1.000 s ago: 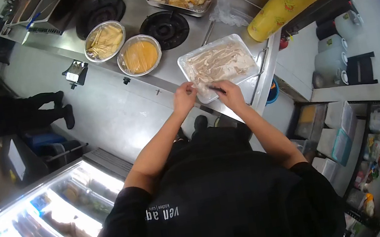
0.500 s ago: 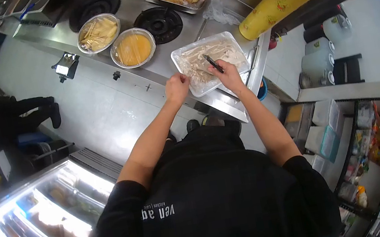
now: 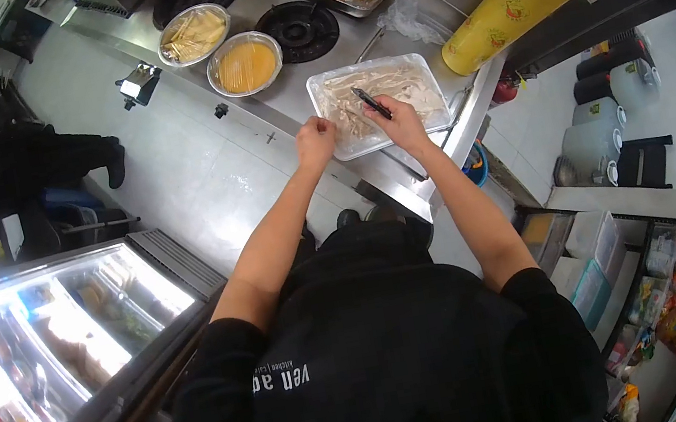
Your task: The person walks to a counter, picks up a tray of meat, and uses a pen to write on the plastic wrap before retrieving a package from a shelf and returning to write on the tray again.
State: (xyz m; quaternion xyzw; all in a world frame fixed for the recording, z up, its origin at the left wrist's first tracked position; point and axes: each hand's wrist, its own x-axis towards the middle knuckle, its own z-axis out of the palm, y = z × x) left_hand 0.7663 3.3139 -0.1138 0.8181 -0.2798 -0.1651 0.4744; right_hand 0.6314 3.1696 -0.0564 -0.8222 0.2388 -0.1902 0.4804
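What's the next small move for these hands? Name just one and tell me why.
I'd probably rest the left hand on the near left rim of the white tray to steady it: the right hand holds a black pen-like tool over the tray, while the left fingers, bunched beside that rim, show no tool.

And we're riding on the wearer's head, one wide, round-edged view, looking forward and steeply down! The black shirt (image 3: 398, 353) is filling six o'clock, very close; the white tray (image 3: 313, 85) is sitting at one, arm's length off; the lit case (image 3: 64, 337) is glowing between eight and nine.
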